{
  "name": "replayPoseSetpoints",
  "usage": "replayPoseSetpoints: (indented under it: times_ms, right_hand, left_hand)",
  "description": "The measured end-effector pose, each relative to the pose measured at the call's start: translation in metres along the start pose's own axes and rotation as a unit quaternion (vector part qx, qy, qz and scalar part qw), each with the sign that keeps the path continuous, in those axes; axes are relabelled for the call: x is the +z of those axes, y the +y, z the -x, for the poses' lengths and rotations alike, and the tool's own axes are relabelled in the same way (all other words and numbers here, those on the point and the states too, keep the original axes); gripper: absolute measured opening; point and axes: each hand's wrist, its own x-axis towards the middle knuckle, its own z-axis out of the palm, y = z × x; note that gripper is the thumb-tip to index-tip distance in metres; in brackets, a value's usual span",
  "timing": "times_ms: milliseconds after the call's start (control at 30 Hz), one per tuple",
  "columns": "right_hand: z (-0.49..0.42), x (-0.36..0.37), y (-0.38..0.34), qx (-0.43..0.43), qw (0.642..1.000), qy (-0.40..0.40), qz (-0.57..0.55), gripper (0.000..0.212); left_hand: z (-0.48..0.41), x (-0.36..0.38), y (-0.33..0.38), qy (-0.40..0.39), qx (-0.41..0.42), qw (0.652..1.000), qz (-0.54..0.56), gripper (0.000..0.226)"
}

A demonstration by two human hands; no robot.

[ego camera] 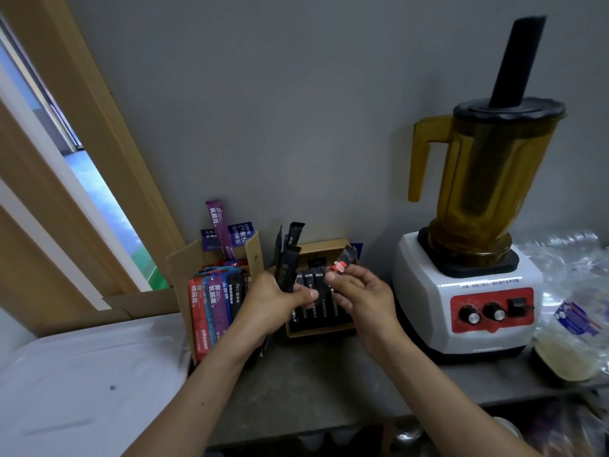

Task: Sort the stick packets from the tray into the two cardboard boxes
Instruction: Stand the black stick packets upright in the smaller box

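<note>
One grey matte counter (329, 384), stone-like. One white tray (82, 374), smooth plastic, at its left end. One blender (468, 291): white base, red panel, amber jug, black lid. Two cardboard boxes against the wall: left box (184, 268), flaps up, packed with glossy red, blue and purple stick packets (212, 305); right box (324, 247), shallow, lined with black sticks (316, 298). Left hand (280, 301) closed around a fan of black packets (288, 258), upright. Right hand (359, 291) pinches one black-and-red packet (342, 262) above the right box.
</note>
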Motion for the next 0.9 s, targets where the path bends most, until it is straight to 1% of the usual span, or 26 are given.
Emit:
replayPoseSetpoints:
  times_ms: [67,167,300,467,633,733,800,900]
  right_hand:
    - [0.001,-0.002,0.005,-0.001,0.999,0.002,0.036,0.039]
    - [0.001,-0.003,0.007,-0.012,0.998,0.001,0.067,0.036]
    - [0.0,-0.003,0.008,-0.014,0.996,-0.006,0.092,0.026]
    - [-0.001,-0.003,0.006,-0.018,0.994,-0.024,0.106,0.02]
    - [-0.004,-0.002,0.011,-0.01,0.994,-0.035,0.101,0.019]
    - [-0.009,-0.002,0.014,-0.035,0.99,-0.025,0.131,0.018]
    - [-0.015,-0.003,0.017,-0.062,0.981,-0.001,0.186,0.018]
    - [-0.027,-0.003,0.028,-0.064,0.959,-0.005,0.276,0.017]
  left_hand:
    - [0.001,0.001,-0.006,0.016,-0.005,1.0,0.023,0.008]
    - [0.003,0.005,-0.016,0.025,-0.014,0.999,0.025,0.013]
    - [0.003,0.006,-0.022,0.032,-0.022,0.999,0.036,0.013]
    - [0.004,0.002,-0.027,0.017,-0.034,0.999,0.037,0.01]
    - [0.005,0.002,-0.03,0.007,-0.042,0.999,0.033,0.009]
    - [0.006,0.0,-0.029,0.014,-0.034,0.999,0.023,0.008]
    - [0.005,-0.002,-0.027,0.031,-0.014,0.999,0.002,0.015]
    - [0.002,-0.002,-0.022,0.055,0.01,0.998,0.008,0.039]
